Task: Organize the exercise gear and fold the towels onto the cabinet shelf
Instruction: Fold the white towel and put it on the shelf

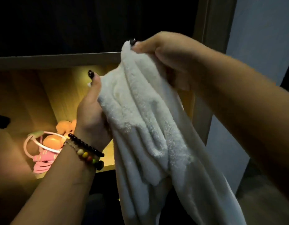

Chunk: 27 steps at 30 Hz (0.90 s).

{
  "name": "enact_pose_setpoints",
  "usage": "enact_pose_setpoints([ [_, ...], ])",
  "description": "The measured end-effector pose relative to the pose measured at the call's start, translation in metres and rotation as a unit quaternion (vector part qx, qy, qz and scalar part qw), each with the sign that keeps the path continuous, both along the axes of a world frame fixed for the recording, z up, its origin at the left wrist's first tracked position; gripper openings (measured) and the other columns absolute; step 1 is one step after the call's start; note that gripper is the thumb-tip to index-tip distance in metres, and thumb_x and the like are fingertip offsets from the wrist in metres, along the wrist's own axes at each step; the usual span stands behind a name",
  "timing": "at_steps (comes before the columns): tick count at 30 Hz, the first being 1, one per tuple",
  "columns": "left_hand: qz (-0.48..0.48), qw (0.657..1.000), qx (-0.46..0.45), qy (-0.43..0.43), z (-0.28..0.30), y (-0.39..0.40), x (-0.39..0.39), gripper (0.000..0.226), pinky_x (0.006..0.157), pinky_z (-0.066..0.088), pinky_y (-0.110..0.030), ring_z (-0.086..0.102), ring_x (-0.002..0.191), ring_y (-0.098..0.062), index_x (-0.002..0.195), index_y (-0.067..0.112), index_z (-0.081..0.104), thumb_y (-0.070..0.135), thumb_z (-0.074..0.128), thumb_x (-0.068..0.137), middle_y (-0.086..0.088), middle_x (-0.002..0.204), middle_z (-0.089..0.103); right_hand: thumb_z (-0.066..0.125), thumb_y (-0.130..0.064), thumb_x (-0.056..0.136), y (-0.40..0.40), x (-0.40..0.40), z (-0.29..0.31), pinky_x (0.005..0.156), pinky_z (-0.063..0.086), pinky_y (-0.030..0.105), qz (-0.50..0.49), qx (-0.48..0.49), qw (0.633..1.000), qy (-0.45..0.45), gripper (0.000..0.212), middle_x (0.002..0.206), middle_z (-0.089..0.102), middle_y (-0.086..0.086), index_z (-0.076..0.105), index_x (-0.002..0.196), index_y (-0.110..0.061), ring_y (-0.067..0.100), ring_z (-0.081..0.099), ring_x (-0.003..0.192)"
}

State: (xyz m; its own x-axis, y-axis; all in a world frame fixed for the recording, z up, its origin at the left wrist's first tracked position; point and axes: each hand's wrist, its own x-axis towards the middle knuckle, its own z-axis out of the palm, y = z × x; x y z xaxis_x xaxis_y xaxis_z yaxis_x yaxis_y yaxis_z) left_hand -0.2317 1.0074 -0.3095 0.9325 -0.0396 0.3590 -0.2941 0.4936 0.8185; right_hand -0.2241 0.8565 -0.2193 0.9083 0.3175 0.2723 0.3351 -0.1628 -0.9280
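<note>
Left hand point(91, 114) grip: clutching white towel point(150, 127) edge | right hand point(166, 56) grip: pinching its top corner | towel hangs before lit cabinet shelf point(72, 88) | pink gear point(43, 151), possibly bands, on shelf.

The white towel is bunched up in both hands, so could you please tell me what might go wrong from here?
1. The white towel hangs in loose, uneven pleats from the right hand and left hand, so a fold begun now would likely come out crooked.
2. Its long tail drops below the lit cabinet shelf and may drag on the floor.
3. The pink exercise bands already lie on that shelf; the towel could land on them.
</note>
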Motion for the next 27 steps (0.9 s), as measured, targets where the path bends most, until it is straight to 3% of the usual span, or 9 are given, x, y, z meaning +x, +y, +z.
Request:
enact_pose_setpoints([
  [2, 0.007, 1.000, 0.006, 0.012, -0.008, 0.015, -0.012, 0.065, 0.097, 0.050, -0.042, 0.059, 0.120, -0.027, 0.138, 0.010, 0.047, 0.054, 0.020, 0.098, -0.013, 0.130, 0.062, 0.060, -0.013, 0.089, 0.011, -0.008, -0.013, 0.061, 0.054, 0.025, 0.021, -0.021, 0.999, -0.021, 0.012, 0.074, 0.068, 0.006, 0.069, 0.087, -0.004, 0.016, 0.066, 0.066],
  [5, 0.032, 0.999, 0.017, 0.026, -0.042, 0.022, -0.027, 0.068, 0.107, 0.040, -0.048, 0.057, 0.122, -0.031, 0.136, 0.005, 0.049, 0.056, 0.028, 0.094, -0.019, 0.131, 0.059, 0.072, -0.013, 0.081, 0.026, -0.013, -0.055, 0.054, 0.045, 0.021, 0.001, -0.099, 0.993, -0.071, 0.009, 0.073, 0.061, 0.007, 0.069, 0.078, -0.005, 0.011, 0.054, 0.064],
  [10, 0.116, 0.987, -0.048, 0.096, -0.098, 0.029, -0.038, 0.049, 0.094, 0.050, -0.046, 0.064, 0.109, -0.035, 0.112, 0.009, 0.062, 0.052, 0.050, 0.090, -0.021, 0.115, 0.066, 0.082, -0.024, 0.069, 0.040, -0.011, -0.101, 0.059, 0.053, 0.034, -0.039, -0.152, 0.976, -0.152, 0.024, 0.067, 0.064, 0.002, 0.065, 0.070, -0.006, 0.012, 0.058, 0.065],
  [12, 0.130, 0.981, -0.099, 0.103, -0.110, 0.036, -0.034, 0.039, 0.078, 0.057, -0.031, 0.071, 0.088, -0.023, 0.094, 0.017, 0.069, 0.044, 0.042, 0.097, -0.013, 0.095, 0.070, 0.081, -0.030, 0.071, 0.047, -0.008, -0.109, 0.060, 0.053, 0.037, -0.009, -0.192, 0.963, -0.190, 0.026, 0.070, 0.065, 0.003, 0.066, 0.071, -0.008, 0.014, 0.059, 0.066],
  [14, 0.148, 0.970, -0.139, 0.131, -0.116, 0.047, -0.026, 0.045, 0.065, 0.058, -0.027, 0.070, 0.074, -0.018, 0.079, 0.022, 0.071, 0.041, 0.036, 0.100, -0.005, 0.080, 0.070, 0.078, -0.034, 0.075, 0.049, 0.001, -0.117, 0.061, 0.049, 0.037, 0.055, -0.240, 0.954, -0.171, 0.027, 0.074, 0.065, 0.004, 0.067, 0.077, -0.010, 0.016, 0.057, 0.067],
  [17, 0.194, 0.949, -0.141, 0.206, -0.122, 0.065, -0.013, 0.035, 0.078, 0.051, -0.038, 0.065, 0.088, -0.025, 0.092, 0.020, 0.065, 0.048, 0.043, 0.096, -0.007, 0.092, 0.066, 0.073, -0.037, 0.079, 0.043, 0.022, -0.133, 0.060, 0.040, 0.033, 0.125, -0.273, 0.947, -0.112, 0.029, 0.075, 0.065, 0.007, 0.068, 0.079, -0.008, 0.012, 0.052, 0.065],
  [20, 0.229, 0.936, -0.109, 0.246, -0.129, 0.076, 0.003, 0.032, 0.081, 0.048, -0.038, 0.063, 0.089, -0.025, 0.094, 0.018, 0.062, 0.047, 0.047, 0.096, -0.006, 0.094, 0.064, 0.069, -0.047, 0.073, 0.038, 0.044, -0.145, 0.057, 0.036, 0.034, 0.095, -0.271, 0.944, -0.164, 0.041, 0.071, 0.062, 0.010, 0.065, 0.073, -0.007, 0.016, 0.049, 0.063],
  [23, 0.233, 0.937, -0.089, 0.246, -0.130, 0.083, 0.015, 0.033, 0.085, 0.048, -0.040, 0.062, 0.088, -0.027, 0.091, 0.016, 0.061, 0.046, 0.048, 0.096, -0.007, 0.092, 0.064, 0.069, -0.048, 0.073, 0.038, 0.065, -0.149, 0.055, 0.036, 0.031, 0.101, -0.288, 0.936, -0.175, 0.037, 0.070, 0.060, 0.006, 0.064, 0.073, -0.012, 0.023, 0.052, 0.065],
  [27, 0.251, 0.936, -0.064, 0.239, -0.141, 0.096, 0.029, 0.033, 0.064, 0.041, -0.031, 0.054, 0.064, -0.016, 0.075, 0.018, 0.055, 0.041, 0.048, 0.098, 0.002, 0.064, 0.056, 0.067, -0.045, 0.082, 0.045, 0.095, -0.155, 0.054, 0.044, 0.024, 0.119, -0.391, 0.875, -0.258, 0.028, 0.069, 0.057, -0.005, 0.062, 0.075, -0.019, 0.010, 0.052, 0.062],
])
